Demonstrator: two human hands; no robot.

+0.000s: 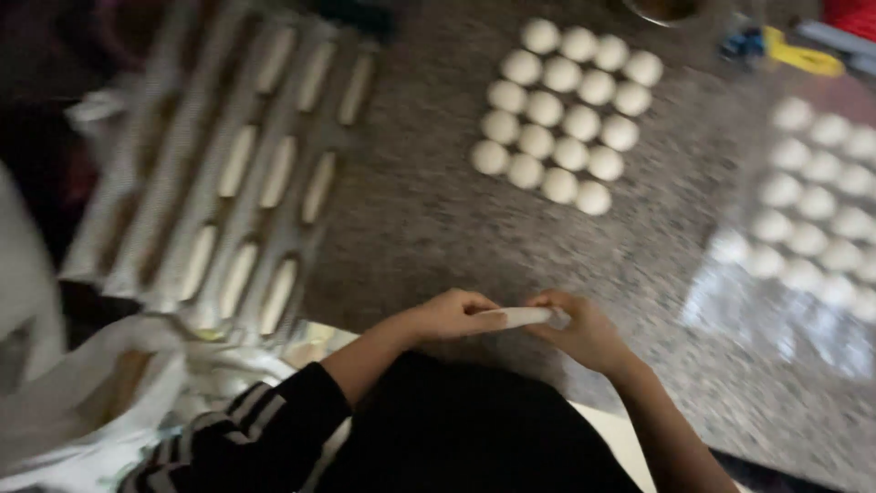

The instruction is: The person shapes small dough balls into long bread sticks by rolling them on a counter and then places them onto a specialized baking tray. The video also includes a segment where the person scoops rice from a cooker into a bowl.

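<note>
Left hand (453, 315) and right hand (584, 330) each pinch an end of a pale flattened dough strip (523, 316) above the speckled grey stone surface (429, 219), grip pressed together.

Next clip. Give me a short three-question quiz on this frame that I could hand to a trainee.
1. True or false: both hands hold the same strip of dough.
2. Where do the uncovered dough balls lie? A) on the stone counter beyond the hands B) in the grooved tray C) in a bowl
3. What fills the grooves of the tray on the left?

Key
1. True: the left hand and right hand grip the two ends of one pale dough strip.
2. A: the dough balls sit in rows on the counter.
3. Long shaped dough pieces in the grooved tray.
</note>
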